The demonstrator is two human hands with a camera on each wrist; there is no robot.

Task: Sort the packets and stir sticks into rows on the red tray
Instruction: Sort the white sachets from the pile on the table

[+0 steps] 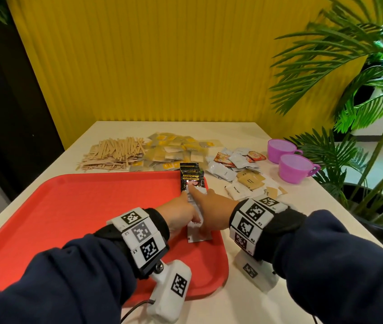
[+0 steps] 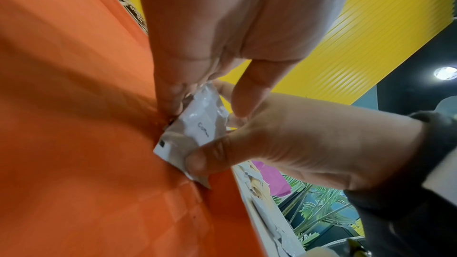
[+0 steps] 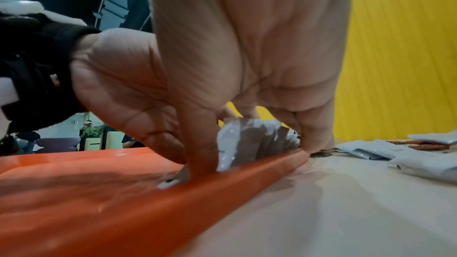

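The red tray (image 1: 80,213) lies in front of me on the white table. A short row of black coffee packets (image 1: 191,177) lies overlapped along its far right edge. Just in front of them is a row of white packets (image 1: 198,236), standing partly on edge. My left hand (image 1: 181,211) holds the row from the left side, fingers (image 2: 170,97) down on the tray. My right hand (image 1: 211,206) grips the same white packets (image 2: 195,130) from the right, thumb (image 2: 210,159) at the near end and fingers (image 3: 314,136) at the far end. The white packets (image 3: 247,140) show between them.
Beyond the tray lie a pile of wooden stir sticks (image 1: 113,155), yellow-labelled tea packets (image 1: 171,150) and loose white, brown and orange packets (image 1: 239,174). Two purple cups (image 1: 297,168) stand at the right. A palm plant (image 1: 361,113) leans over the table's right edge.
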